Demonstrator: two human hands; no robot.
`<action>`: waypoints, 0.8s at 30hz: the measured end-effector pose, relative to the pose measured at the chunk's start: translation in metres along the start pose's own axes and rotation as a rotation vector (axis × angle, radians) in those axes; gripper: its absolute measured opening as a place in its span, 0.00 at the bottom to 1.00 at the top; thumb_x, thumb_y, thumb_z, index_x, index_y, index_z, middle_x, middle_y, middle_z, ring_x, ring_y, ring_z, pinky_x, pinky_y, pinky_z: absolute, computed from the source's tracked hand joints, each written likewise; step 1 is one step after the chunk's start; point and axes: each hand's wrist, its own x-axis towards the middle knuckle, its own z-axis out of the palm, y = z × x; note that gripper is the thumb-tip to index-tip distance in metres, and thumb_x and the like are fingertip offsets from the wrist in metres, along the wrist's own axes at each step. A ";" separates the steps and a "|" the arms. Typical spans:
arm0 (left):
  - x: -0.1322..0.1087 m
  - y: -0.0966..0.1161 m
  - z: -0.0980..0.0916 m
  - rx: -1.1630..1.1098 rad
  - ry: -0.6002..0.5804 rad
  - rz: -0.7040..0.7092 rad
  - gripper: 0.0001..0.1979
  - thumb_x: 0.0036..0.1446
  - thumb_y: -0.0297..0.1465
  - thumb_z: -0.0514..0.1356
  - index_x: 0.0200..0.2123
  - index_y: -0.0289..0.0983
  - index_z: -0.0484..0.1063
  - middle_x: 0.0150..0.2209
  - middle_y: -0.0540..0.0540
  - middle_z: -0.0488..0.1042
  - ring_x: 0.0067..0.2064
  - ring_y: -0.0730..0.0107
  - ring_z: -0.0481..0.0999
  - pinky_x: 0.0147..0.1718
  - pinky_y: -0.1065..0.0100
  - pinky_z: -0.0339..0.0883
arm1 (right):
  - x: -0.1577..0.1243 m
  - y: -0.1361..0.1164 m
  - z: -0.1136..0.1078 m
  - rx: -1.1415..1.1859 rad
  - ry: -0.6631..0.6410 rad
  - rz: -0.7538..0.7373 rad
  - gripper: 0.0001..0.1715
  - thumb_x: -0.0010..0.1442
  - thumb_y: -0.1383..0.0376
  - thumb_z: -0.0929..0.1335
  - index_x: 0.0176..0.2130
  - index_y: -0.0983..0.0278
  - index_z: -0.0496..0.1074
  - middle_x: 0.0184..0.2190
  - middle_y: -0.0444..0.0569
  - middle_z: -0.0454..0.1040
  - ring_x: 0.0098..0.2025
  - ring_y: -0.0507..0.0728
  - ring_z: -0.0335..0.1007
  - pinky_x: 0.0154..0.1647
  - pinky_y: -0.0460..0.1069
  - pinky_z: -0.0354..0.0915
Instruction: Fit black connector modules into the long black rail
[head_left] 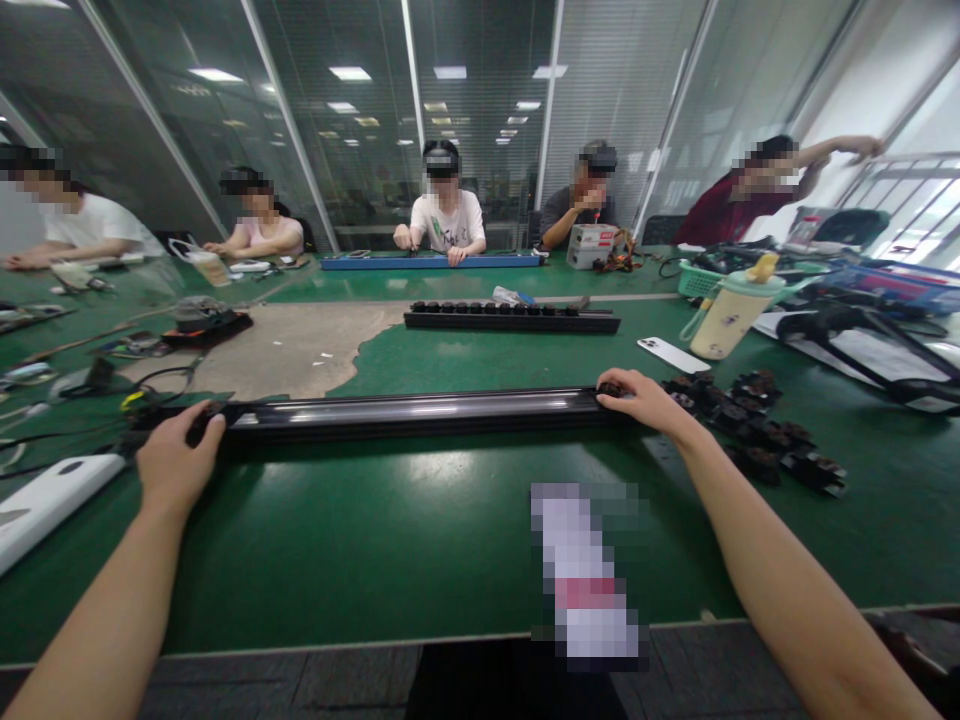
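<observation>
A long black bar point(420, 408) with a shiny, glossy top lies across the green table in front of me. My left hand point(176, 450) closes around its left end, thumb and fingers on a dark piece there. At the right end, my right hand point(641, 398) pinches a small dark part on top of the bar; whether that part is fixed to it I cannot tell. Just beyond my right wrist lies a cluster of small black parts point(757, 425). Behind the bar rests another black rail point(517, 322) carrying a row of several black parts.
A blurred-out phone-like object point(585, 570) lies near the table's front edge. A white phone point(673, 355) and a cream bottle point(739, 310) stand right. A white device point(56, 500) and cables are at left. Several people sit opposite, one at a blue bar point(431, 262).
</observation>
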 end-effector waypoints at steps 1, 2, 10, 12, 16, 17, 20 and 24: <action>0.000 0.000 0.000 0.005 0.000 0.004 0.35 0.63 0.52 0.48 0.61 0.35 0.68 0.57 0.36 0.71 0.60 0.52 0.69 0.60 0.55 0.59 | 0.000 0.000 0.000 0.000 0.000 -0.001 0.15 0.58 0.52 0.68 0.40 0.58 0.73 0.37 0.48 0.77 0.42 0.62 0.68 0.45 0.57 0.65; 0.000 0.000 0.000 0.010 0.001 0.007 0.35 0.63 0.52 0.47 0.61 0.35 0.68 0.57 0.36 0.72 0.59 0.52 0.69 0.60 0.55 0.59 | 0.000 -0.001 0.000 0.001 0.001 -0.002 0.15 0.58 0.52 0.68 0.40 0.58 0.73 0.37 0.48 0.77 0.42 0.62 0.68 0.45 0.57 0.65; 0.000 0.001 0.000 0.010 -0.002 -0.006 0.35 0.62 0.53 0.47 0.61 0.35 0.69 0.56 0.36 0.72 0.58 0.52 0.69 0.60 0.56 0.59 | -0.005 -0.006 -0.005 -0.119 0.037 0.034 0.19 0.58 0.46 0.68 0.42 0.52 0.77 0.37 0.50 0.77 0.44 0.66 0.66 0.50 0.63 0.60; 0.001 0.001 0.000 0.006 -0.004 -0.011 0.35 0.62 0.53 0.47 0.61 0.35 0.68 0.56 0.36 0.72 0.58 0.52 0.69 0.60 0.56 0.59 | -0.006 -0.005 -0.005 -0.142 0.043 0.046 0.20 0.58 0.45 0.68 0.44 0.51 0.77 0.36 0.50 0.75 0.44 0.66 0.66 0.49 0.62 0.60; 0.001 0.001 0.000 0.004 -0.009 -0.028 0.35 0.62 0.53 0.47 0.61 0.35 0.68 0.57 0.36 0.72 0.59 0.51 0.69 0.59 0.55 0.59 | -0.006 0.000 -0.004 -0.102 0.021 0.026 0.21 0.59 0.44 0.67 0.44 0.52 0.76 0.36 0.49 0.75 0.43 0.64 0.67 0.48 0.60 0.62; 0.001 0.001 0.000 0.005 -0.011 -0.031 0.35 0.62 0.53 0.47 0.61 0.36 0.68 0.57 0.36 0.72 0.59 0.51 0.69 0.60 0.55 0.59 | -0.005 0.001 -0.003 -0.091 0.018 0.025 0.20 0.59 0.45 0.67 0.44 0.52 0.76 0.37 0.49 0.76 0.43 0.64 0.67 0.49 0.60 0.62; 0.001 0.002 0.000 0.001 -0.011 -0.017 0.35 0.62 0.53 0.47 0.62 0.35 0.68 0.57 0.36 0.71 0.59 0.51 0.68 0.60 0.54 0.59 | -0.005 0.003 -0.002 -0.071 0.019 0.035 0.19 0.59 0.46 0.67 0.44 0.52 0.76 0.39 0.48 0.77 0.44 0.64 0.67 0.50 0.61 0.62; 0.001 0.003 -0.001 -0.003 -0.012 -0.015 0.35 0.62 0.52 0.48 0.62 0.34 0.68 0.58 0.36 0.71 0.60 0.51 0.68 0.61 0.54 0.59 | -0.005 0.003 -0.002 -0.068 0.023 0.032 0.18 0.59 0.46 0.67 0.43 0.52 0.76 0.38 0.48 0.78 0.44 0.65 0.68 0.49 0.62 0.62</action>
